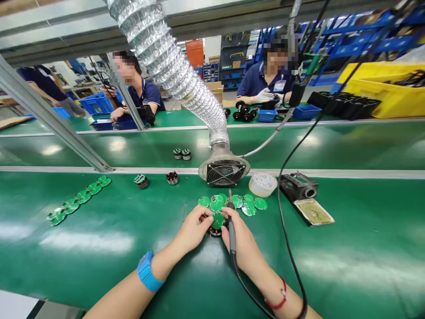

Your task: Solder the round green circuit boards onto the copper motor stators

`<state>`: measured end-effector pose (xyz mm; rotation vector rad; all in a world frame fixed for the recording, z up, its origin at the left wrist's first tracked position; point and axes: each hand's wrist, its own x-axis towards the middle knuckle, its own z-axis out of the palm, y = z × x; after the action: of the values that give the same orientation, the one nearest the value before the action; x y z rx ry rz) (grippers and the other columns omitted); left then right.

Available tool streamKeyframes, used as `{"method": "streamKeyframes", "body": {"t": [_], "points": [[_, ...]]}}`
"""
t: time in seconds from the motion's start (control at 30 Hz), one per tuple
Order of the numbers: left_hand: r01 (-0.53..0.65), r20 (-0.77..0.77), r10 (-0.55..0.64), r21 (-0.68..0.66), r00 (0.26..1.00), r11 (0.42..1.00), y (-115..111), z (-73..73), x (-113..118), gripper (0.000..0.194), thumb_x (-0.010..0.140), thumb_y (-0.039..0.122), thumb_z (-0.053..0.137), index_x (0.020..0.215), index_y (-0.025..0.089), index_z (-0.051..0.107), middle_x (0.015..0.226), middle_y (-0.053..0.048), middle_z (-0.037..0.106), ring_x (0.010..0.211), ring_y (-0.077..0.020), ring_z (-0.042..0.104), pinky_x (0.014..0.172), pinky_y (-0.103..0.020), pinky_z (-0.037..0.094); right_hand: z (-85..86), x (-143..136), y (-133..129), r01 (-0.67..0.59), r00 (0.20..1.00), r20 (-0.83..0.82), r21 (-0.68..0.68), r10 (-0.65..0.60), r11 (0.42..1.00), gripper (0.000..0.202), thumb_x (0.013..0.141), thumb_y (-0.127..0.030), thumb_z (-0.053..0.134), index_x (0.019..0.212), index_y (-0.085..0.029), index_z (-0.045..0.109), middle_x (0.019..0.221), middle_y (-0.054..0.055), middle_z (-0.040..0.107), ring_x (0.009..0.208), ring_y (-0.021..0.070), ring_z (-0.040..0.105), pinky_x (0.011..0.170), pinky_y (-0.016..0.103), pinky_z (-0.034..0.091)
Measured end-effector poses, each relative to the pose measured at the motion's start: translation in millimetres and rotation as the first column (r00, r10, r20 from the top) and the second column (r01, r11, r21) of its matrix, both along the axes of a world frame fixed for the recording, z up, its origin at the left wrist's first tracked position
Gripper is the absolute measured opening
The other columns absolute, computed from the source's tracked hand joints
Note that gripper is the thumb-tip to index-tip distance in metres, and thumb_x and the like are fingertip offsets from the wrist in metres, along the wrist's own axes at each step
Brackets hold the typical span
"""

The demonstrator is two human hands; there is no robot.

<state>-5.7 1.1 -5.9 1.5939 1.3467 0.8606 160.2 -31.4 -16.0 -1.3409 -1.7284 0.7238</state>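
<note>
A round green circuit board (218,220) sits over a dark motor part (215,232) with orange-red bits, at the centre of the green bench. My left hand (195,228) pinches the board's left edge. On the other side, my right hand (241,237) has its fingers at the board's right edge and also holds a soldering iron (232,235), its tip pointing away from me. Just beyond my hands lie several loose round green boards (248,208).
A fume fan (226,173) hangs behind the boards. To its right are a tape roll (263,184) and an iron stand (302,188) with a sponge. Boards in a row (78,199) and motor parts (141,181) lie left. A black cable crosses the right side. People sit across.
</note>
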Motion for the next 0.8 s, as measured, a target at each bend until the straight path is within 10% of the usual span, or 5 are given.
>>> {"method": "streamKeyframes", "body": {"t": [0.37,0.6,0.8], "points": [[0.056,0.041,-0.054,-0.035,0.998,0.998,-8.5,4.2,5.5,0.02,0.082,0.032,0.054,0.066,0.019,0.054,0.068,0.002,0.052,0.066,-0.0148,0.05,0.065,-0.027,0.041,4.1,-5.0,-1.2,0.028,0.998,0.048,0.112,-0.033,0.993,0.039,0.083,-0.02,0.048,0.121,-0.021,0.058,0.101,0.009,0.071,0.097,0.0274,0.065,0.091,0.048,0.052],[0.045,0.038,-0.044,-0.005,0.998,0.999,-8.9,0.2,5.7,0.019,0.081,0.031,0.052,0.065,0.019,0.053,0.069,0.002,0.052,0.067,-0.0148,0.049,0.064,-0.026,0.037,-3.8,4.8,7.3,0.014,0.997,-0.071,0.044,-0.011,0.999,0.042,0.082,-0.013,0.042,0.122,-0.022,0.051,0.086,0.001,0.071,0.061,0.0146,0.061,0.062,0.028,0.051],[0.05,0.026,-0.049,-0.04,0.998,0.998,-6.9,-2.7,5.3,0.023,0.079,0.038,0.051,0.064,0.02,0.051,0.064,0.003,0.048,0.065,-0.0154,0.046,0.063,-0.027,0.034,-1.1,8.5,7.2,-0.085,0.983,-0.16,0.017,0.087,0.996,0.046,0.081,-0.016,0.056,0.126,-0.024,0.049,0.097,0.003,0.067,0.078,0.0161,0.064,0.075,0.031,0.053]]}}
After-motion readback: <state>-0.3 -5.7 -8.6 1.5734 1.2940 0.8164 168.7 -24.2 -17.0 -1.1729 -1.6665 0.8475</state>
